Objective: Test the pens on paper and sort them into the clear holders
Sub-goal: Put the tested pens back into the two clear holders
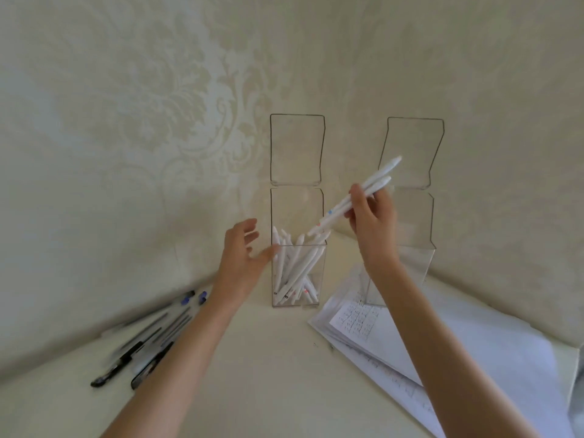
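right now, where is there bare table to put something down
Bare table lies in front of the pen-filled holder, between the dark pens and the paper stack. Crowded: the holder itself, and the papers by the other holder.

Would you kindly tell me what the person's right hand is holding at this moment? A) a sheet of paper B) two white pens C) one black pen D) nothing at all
B: the right hand grips the white pens, two together, tilted above the left clear holder, while the black pens lie on the table.
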{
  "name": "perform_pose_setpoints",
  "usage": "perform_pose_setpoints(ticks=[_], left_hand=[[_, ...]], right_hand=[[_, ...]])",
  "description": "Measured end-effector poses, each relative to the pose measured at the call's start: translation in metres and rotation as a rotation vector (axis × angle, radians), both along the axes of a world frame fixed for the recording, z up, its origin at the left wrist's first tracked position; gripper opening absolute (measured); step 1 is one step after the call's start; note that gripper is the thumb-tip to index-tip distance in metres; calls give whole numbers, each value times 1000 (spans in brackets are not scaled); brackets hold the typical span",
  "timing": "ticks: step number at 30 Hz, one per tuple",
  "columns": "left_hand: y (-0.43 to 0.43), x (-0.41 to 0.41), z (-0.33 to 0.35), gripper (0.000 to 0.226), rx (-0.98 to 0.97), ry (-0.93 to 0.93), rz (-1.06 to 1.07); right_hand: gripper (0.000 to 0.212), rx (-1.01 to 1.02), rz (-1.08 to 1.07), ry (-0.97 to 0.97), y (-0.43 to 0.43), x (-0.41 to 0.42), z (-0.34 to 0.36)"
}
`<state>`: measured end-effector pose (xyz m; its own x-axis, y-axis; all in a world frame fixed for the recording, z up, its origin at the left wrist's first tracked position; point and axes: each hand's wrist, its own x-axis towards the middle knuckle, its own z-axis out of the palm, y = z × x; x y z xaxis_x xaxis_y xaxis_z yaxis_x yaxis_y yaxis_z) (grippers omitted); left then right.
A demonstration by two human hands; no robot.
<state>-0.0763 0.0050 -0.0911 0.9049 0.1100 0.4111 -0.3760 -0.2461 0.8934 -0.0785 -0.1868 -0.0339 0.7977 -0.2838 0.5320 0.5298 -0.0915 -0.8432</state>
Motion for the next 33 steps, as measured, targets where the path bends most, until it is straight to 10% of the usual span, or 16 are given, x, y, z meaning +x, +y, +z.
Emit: perform_pose_setpoints(ticks=[4,12,18,26,33], left_hand=[[-6,3,-31,102,111,237,-138],[-13,-1,-45,66,136,94,-152],[19,-22,-38,61,249,149,-109],[138,-62,-56,19,386,174,183],[176,-68,-84,32,735,112,175]], right_hand=[[23,-332,-87,140,16,21,15],[29,-467,-124,289,18,13,-4],[3,-359,-247,-37,33,-40,-36],[16,-915,139,456,110,-67,-114],[56,-1272,434,145,162,-84,-136]])
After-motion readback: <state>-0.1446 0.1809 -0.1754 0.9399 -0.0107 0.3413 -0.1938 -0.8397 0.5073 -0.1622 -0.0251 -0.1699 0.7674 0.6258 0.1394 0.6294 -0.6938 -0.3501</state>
